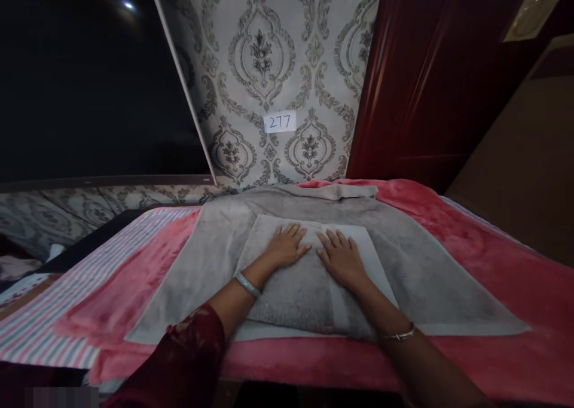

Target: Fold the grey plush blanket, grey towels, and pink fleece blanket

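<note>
My left hand (286, 245) lies flat with fingers spread on the upper middle of a folded grey towel (291, 294). To its right my right hand (341, 255) rests palm down, fingers apart, on the same towel near a paler strip along its right side. Neither hand grips anything. Beneath the folded piece a larger grey towel (439, 282) is spread out, its far edge turned over in a ridge. A bracelet circles each wrist.
The towels lie on a pink blanket (488, 276), with a striped cloth (130, 246) under it at left. Behind stand a large dark screen (89, 85), a patterned wall (260, 61) with a paper marked 277 (280, 121), and a dark red wooden panel (417, 85).
</note>
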Demonstrator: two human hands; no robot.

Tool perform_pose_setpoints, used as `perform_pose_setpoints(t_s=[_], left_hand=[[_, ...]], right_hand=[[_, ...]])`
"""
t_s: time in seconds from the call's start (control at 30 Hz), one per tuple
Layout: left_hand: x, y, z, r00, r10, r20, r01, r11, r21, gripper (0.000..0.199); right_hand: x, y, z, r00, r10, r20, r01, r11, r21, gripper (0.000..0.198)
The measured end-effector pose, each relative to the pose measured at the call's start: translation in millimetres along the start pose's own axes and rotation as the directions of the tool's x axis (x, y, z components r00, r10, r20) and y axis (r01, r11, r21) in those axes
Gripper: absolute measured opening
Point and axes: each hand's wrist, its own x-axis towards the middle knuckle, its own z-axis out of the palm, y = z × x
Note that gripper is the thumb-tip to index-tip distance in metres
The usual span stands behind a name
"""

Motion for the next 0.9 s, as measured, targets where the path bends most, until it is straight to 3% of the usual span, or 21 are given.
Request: perform_pose_setpoints(t_s=[0.17, 0.33, 0.53, 0.7, 0.8, 0.9], left_hand=[[2, -54, -16, 0.989, -0.14, 0.04, 0.139, 0.99, 0.024, 0.066], [4, -97, -15, 0.968, -0.252, -0.003, 0.252, 0.967, -0.031, 0.063], [2, -97, -19, 0.966, -0.252, -0.053, 0.248, 0.966, -0.069, 0.06], [-16, -90, -32, 0.883, -0.425, -0.199, 0.385, 0.899, -0.211, 0.052], [-27, -92, -38, 0.85, -0.494, -0.181, 0.447, 0.86, -0.248, 0.046], [-31, -96, -41, 0.825, -0.544, -0.153, 0.485, 0.821, -0.3, 0.036]], right_hand=[[2, 1, -1, 1.0, -0.002, -0.011, 0.002, 1.0, 0.014, 0.055], [3, 1, -3, 1.0, 0.004, 0.002, -0.004, 0.999, 0.038, 0.055], [3, 1, -12, 1.0, 0.013, 0.023, -0.015, 0.996, 0.086, 0.056], [5, 2, -13, 1.0, 0.01, -0.024, -0.006, 0.985, 0.17, 0.054], [10, 14, -16, 0.983, 0.154, -0.102, -0.123, 0.957, 0.264, 0.048], [11, 36, -19, 0.917, 0.374, -0.141, -0.316, 0.894, 0.317, 0.052]])
